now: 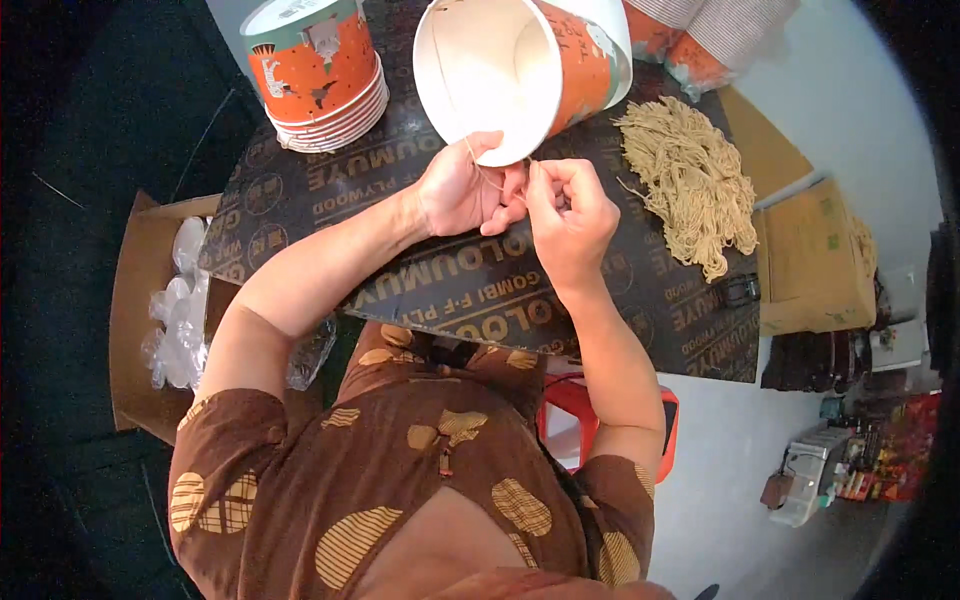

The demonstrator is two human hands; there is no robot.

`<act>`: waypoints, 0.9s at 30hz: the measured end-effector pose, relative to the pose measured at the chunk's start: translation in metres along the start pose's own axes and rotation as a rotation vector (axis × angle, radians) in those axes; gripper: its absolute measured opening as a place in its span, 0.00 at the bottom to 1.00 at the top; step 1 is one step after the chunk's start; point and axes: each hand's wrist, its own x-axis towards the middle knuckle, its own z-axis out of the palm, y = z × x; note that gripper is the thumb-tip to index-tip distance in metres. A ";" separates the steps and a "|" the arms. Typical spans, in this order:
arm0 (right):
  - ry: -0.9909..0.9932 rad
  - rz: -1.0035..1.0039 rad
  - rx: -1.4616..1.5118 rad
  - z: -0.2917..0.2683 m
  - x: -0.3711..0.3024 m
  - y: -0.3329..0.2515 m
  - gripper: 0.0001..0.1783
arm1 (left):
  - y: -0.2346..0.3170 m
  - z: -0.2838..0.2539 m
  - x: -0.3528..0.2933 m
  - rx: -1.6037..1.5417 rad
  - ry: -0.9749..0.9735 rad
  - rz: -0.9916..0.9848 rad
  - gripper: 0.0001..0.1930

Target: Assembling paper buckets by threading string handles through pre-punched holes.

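An orange paper bucket (583,75) with a white inside lies tipped on the table, its open mouth turned toward me. My left hand (462,190) is at the near rim, its thumb beside the edge and its fingers curled. A thin beige string (472,152) runs from inside the bucket across this hand. Just right of it, my right hand (575,215) pinches the string close under the rim. The exact spot between the fingertips is partly hidden. A heap of matching beige strings (690,185) lies to the right of my right hand.
A stack of orange and green buckets (318,75) stands at the back left. More nested buckets (690,45) lie at the back right. A carton (150,300) with clear plastic pieces sits left of the dark printed plywood table (470,290); another carton (815,260) is at the right.
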 end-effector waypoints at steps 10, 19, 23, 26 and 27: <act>-0.044 0.284 0.416 0.006 -0.001 0.003 0.06 | -0.011 0.000 0.003 0.219 0.220 0.232 0.24; 0.073 0.525 0.328 0.004 0.005 0.038 0.09 | -0.014 0.000 0.005 0.373 0.348 0.132 0.21; 0.144 0.590 0.379 -0.001 0.007 0.047 0.12 | -0.013 -0.001 0.001 0.347 0.170 -0.038 0.20; 0.173 0.607 0.342 -0.003 0.009 0.052 0.13 | -0.013 0.000 0.002 0.455 0.213 -0.097 0.16; 0.190 0.617 0.321 -0.003 0.009 0.053 0.14 | -0.013 0.001 0.002 0.456 0.212 -0.096 0.16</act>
